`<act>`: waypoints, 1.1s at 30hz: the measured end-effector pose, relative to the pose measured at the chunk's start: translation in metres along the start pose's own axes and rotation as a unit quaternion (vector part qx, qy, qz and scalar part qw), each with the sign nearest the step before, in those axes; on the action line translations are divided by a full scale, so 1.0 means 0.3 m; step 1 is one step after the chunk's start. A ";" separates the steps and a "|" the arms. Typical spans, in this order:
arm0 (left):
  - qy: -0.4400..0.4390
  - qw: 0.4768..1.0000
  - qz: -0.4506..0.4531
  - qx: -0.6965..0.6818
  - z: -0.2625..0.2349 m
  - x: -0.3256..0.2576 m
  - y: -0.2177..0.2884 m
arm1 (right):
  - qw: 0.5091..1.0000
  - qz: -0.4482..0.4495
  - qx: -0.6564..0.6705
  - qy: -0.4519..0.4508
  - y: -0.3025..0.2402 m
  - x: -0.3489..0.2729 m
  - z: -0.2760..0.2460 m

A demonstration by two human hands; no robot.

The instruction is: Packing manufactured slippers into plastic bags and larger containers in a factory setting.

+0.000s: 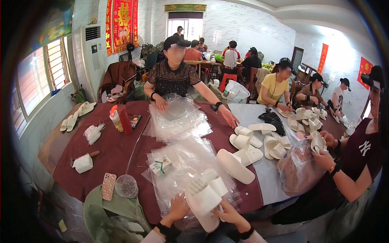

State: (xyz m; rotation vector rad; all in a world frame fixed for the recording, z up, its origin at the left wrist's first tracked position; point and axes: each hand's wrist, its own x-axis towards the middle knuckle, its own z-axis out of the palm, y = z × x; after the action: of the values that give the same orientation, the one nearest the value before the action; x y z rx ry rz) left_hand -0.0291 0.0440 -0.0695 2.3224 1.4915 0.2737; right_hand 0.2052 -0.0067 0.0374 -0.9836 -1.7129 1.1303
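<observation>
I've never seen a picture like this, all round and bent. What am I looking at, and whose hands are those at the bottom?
The picture comes from a wide-angle camera worn on a person's head, looking down; that lens bends the edges. No machine is here. The left hand and right hand at the bottom are the wearer's own, together holding a pair of white slippers. They work over a stack of clear plastic bags on a table with a dark red cloth. More slippers lie to the right, and other people sit around.
</observation>
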 end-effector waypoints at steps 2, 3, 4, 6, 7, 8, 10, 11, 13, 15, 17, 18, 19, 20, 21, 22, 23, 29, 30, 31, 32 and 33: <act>-0.014 0.992 0.011 -0.121 -0.058 0.009 -0.020 | 0.999 -0.002 0.025 -0.043 0.004 -0.075 -0.028; -0.025 0.969 0.016 -0.246 -0.085 0.009 -0.025 | 0.994 0.036 0.053 -0.091 -0.009 -0.103 -0.032; -0.028 0.970 0.016 -0.242 -0.112 0.007 -0.022 | 0.984 0.074 0.082 -0.139 -0.017 -0.125 -0.032; -0.049 0.996 0.076 -0.021 -0.152 -0.001 -0.010 | 0.980 0.064 0.085 -0.168 -0.014 -0.155 -0.025; -0.034 0.991 0.105 0.076 -0.144 -0.005 -0.011 | 0.975 0.067 0.090 -0.193 -0.008 -0.166 -0.020; -0.035 0.991 0.105 0.080 -0.142 -0.009 -0.008 | 0.968 0.069 0.096 -0.220 -0.007 -0.171 -0.013; 0.001 0.988 0.113 0.109 -0.135 -0.015 0.005 | 0.961 0.096 0.137 -0.221 -0.006 -0.184 -0.004; 0.001 0.987 0.115 0.114 -0.116 -0.016 -0.005 | 0.959 0.108 0.116 -0.235 0.015 -0.195 -0.004; 0.054 0.984 0.131 0.112 -0.068 -0.018 -0.038 | 0.956 0.117 0.098 -0.250 0.025 -0.195 0.004; 0.076 0.981 0.143 0.106 -0.088 -0.019 -0.010 | 0.958 0.096 0.112 -0.248 0.003 -0.188 -0.002; 0.099 0.978 0.153 0.099 -0.094 -0.017 -0.001 | 0.959 0.089 0.131 -0.237 -0.035 -0.175 -0.006; 0.113 0.979 0.147 0.081 -0.089 -0.014 -0.006 | 0.959 0.084 0.147 -0.229 -0.044 -0.169 -0.006; 0.126 0.980 0.141 0.063 -0.085 -0.010 -0.014 | 0.958 0.082 0.150 -0.230 -0.039 -0.166 -0.004; 0.128 0.979 0.144 0.064 -0.084 -0.002 -0.023 | 0.956 0.084 0.157 -0.233 -0.044 -0.168 -0.004; 0.100 0.987 0.127 0.010 -0.085 0.006 -0.035 | 0.954 0.085 0.164 -0.237 -0.049 -0.170 -0.003; 0.071 0.990 0.110 -0.043 -0.085 0.010 -0.043 | 0.954 0.084 0.163 -0.236 -0.054 -0.170 -0.001; 0.069 0.990 0.111 -0.043 -0.099 0.009 -0.033 | 0.956 0.078 0.157 -0.236 -0.051 -0.169 -0.005; 0.167 0.952 0.161 0.201 -0.170 -0.036 0.051 | 0.950 0.093 0.141 -0.262 -0.033 -0.160 -0.008; 0.136 0.975 0.156 0.078 -0.121 -0.044 0.039 | 0.949 0.084 0.150 -0.263 -0.037 -0.161 -0.002; 0.104 0.982 0.148 -0.046 -0.079 -0.055 0.025 | 0.949 0.083 0.151 -0.265 -0.043 -0.160 0.001; 0.103 0.982 0.149 -0.047 -0.057 -0.062 0.023 | 0.949 0.076 0.153 -0.265 -0.049 -0.161 0.001; 0.104 0.978 0.181 0.012 -0.037 -0.069 0.020 | 0.949 0.068 0.155 -0.266 -0.052 -0.161 0.001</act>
State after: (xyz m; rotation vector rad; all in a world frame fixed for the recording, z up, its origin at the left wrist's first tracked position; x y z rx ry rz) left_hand -0.0366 0.0253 -0.0562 2.6450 1.1490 0.6136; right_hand 0.2189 -0.0555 0.0416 -0.6390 -1.8099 1.8174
